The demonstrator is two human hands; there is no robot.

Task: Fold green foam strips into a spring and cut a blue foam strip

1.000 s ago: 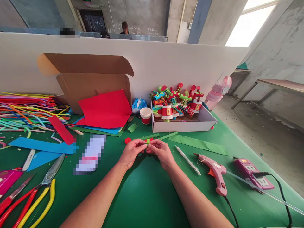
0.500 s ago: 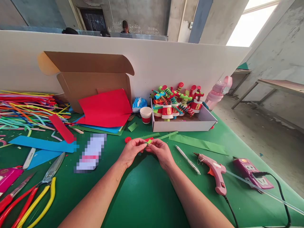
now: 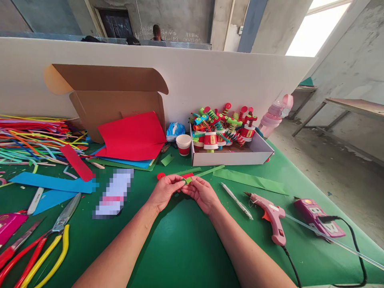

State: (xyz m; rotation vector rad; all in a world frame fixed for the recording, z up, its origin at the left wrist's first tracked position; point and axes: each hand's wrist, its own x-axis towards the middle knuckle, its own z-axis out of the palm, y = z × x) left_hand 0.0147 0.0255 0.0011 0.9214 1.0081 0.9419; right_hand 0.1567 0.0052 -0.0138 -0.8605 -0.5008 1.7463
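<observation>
Between the fingertips of both hands is a small folded strip of green paper. My left hand pinches its left end, and my right hand pinches the right end. The two hands nearly meet above the green table. Just behind the fingers lie a red paper roll, a red piece partly covered by the hands, and narrow green paper strips. A wider green paper strip and a white pen lie to the right of my right hand.
On the right are a pink glue gun and its cord. A white box holds several paper-cup figures. Paper cups and red paper sheets stand or lie at the back. Large scissors and blue strips lie left.
The green paper strip has turned slightly in my fingers and more of it shows. My right fingers have shifted their hold a little; the other things stay in place.
</observation>
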